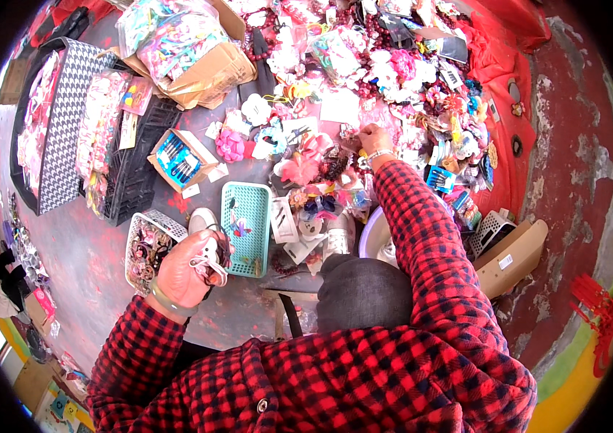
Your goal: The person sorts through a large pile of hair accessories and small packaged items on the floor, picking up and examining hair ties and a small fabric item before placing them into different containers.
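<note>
My left hand (182, 274) is closed around a small bunch of hair ties (209, 261), white, pinkish and dark, above the basket side of my lap. Right beside it stands a white basket (176, 225) filled with brown and dark hair ties. Stretched forward, my right hand (375, 138) has its fingers curled down at the heap of hair accessories (335, 162); what its fingertips grip, if anything, is hidden. A pink fluffy hair bow (301, 170) lies to the left of that hand. Between my arms is a mint-green basket (268, 231) with a few small pieces inside.
A cardboard box (216, 76) of bagged accessories stands at the far left. Nearer are a black crate (129, 184), a houndstooth box (68, 137) and a small box of blue cards (179, 160). A lilac basin (368, 238) and an opened carton (512, 260) sit at right.
</note>
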### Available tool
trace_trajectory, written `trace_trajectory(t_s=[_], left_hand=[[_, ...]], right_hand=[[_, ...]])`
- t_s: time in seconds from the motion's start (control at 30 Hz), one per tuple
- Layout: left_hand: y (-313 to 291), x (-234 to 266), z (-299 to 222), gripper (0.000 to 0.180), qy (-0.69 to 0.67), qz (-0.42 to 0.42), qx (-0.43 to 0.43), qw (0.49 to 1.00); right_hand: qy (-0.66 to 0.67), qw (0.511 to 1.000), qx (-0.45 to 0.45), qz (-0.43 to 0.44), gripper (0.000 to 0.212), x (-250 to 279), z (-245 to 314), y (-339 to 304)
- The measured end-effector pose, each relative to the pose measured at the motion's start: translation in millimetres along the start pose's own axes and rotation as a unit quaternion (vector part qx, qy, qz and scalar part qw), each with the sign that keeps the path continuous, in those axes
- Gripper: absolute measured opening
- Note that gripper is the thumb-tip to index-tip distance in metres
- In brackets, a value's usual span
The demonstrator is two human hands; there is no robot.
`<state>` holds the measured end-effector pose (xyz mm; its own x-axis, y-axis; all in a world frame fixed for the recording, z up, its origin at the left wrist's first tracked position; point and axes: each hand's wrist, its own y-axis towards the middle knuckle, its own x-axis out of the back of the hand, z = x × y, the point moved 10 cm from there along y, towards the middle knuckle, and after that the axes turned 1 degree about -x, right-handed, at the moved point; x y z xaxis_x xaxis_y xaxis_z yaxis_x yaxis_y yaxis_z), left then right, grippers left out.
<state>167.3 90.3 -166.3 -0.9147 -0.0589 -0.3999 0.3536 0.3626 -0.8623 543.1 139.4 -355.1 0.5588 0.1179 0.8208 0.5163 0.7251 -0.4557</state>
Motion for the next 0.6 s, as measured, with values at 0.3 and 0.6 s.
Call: trace_trajectory(t_s=[0.3,0.6], left_hand=[[-1.3,-1.3,1.2,0.022,-0.005,-0.002,0.006,1.0],[-0.5,3.2,2.1,0.021,-0.005,-0.003,-0.006,1.0]], right_hand=[[0.03,0.998,-0.027,0.045,0.031,-29.1,0.7,26.9],[0.114,0.993,0.021,0.011,0.022,-16.2,-14.5,25.3]])
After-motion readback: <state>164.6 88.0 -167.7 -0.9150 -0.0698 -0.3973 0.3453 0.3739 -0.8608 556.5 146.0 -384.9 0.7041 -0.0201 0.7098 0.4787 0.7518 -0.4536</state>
